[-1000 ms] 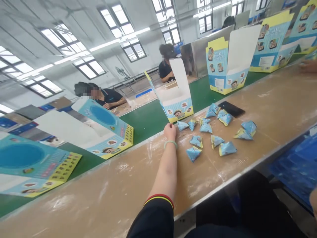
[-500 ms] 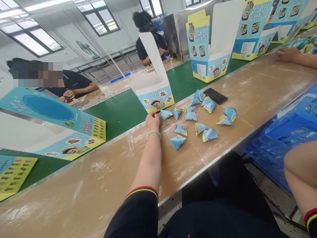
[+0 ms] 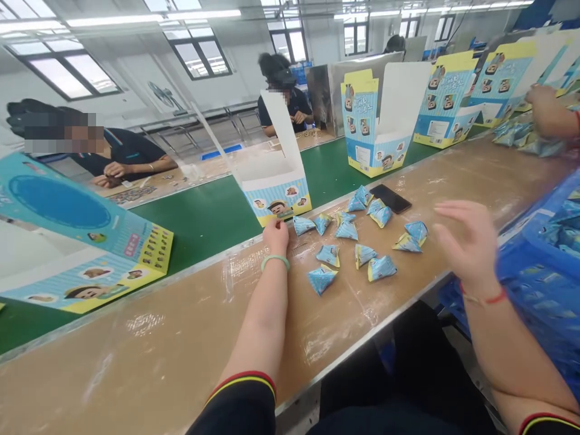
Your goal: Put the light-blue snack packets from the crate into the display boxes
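Note:
My left hand [image 3: 275,237], with a green bangle at the wrist, rests on the table's far edge with its fingers curled. It is right at the lower front of an open carton [image 3: 277,204] printed with a cartoon face; whether the fingers grip anything is hidden. My right hand [image 3: 469,244], slightly blurred and wearing a red cord, hovers above the table with fingers apart and nothing in them. Just left of it lie two blue-and-yellow pyramid-shaped packets [image 3: 410,237]. Several more such packets [image 3: 381,268] are spread in small groups between my hands.
A dark phone [image 3: 390,198] lies behind the packets. More cartons [image 3: 378,130] stand along the green belt [image 3: 211,226]. Blue crates [image 3: 539,254] holding packets sit at the right. Another person's hand [image 3: 550,112] is over a packet pile at far right; two people work across the belt.
My right hand has risen from low at the right edge to above the table, opening beside the packets. My left hand stays by the carton. The camera view has tilted up.

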`<state>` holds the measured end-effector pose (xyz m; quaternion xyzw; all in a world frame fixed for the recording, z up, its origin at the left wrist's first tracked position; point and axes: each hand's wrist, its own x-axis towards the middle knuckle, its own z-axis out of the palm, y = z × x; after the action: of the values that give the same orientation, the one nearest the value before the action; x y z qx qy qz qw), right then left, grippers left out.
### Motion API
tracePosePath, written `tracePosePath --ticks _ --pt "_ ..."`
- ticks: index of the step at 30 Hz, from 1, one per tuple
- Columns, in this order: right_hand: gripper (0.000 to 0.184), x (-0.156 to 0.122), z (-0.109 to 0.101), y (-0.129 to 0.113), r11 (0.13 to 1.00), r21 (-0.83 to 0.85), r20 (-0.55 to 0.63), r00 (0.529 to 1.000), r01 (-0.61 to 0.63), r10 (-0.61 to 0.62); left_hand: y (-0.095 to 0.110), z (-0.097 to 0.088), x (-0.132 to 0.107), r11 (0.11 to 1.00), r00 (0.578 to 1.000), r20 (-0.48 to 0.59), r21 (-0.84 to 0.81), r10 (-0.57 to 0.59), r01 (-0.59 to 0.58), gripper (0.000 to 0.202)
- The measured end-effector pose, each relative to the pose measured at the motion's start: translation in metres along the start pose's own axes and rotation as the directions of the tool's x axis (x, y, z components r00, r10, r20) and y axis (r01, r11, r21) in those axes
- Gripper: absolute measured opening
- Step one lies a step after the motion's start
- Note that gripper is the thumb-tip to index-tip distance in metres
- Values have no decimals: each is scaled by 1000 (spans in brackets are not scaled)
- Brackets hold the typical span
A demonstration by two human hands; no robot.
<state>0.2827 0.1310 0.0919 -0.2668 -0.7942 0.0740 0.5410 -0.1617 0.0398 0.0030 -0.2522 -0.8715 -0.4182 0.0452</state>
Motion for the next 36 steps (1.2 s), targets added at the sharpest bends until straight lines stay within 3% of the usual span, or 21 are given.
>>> tracePosePath --ticks 2,5,8,10,15,20,36 --pt "45 -6 32 34 995 -41 85 992 -85 89 -3 -1 2 1000 1000 8 -15 0 0 22" --pt "68 -32 83 78 963 -60 274 923 -264 271 -16 -6 13 999 1000 23 -36 -6 7 21" --pt "62 -57 120 93 957 -31 309 908 -289 284 -38 -16 32 998 999 44 -59 -23 26 18" --pt "57 -65 131 91 963 -14 298 918 -269 261 -49 -21 43 997 997 72 -73 -31 37 18" --pt "47 -58 123 85 950 33 302 909 -310 286 -52 -18 48 997 985 174 -73 -12 25 21" --pt "49 -53 114 91 917 86 269 895 -390 355 -45 -9 42 998 961 273 -62 38 -22 22" --pt "48 -50 106 115 906 97 263 889 -412 375 -38 10 41 999 961 274 -13 41 -39 25"
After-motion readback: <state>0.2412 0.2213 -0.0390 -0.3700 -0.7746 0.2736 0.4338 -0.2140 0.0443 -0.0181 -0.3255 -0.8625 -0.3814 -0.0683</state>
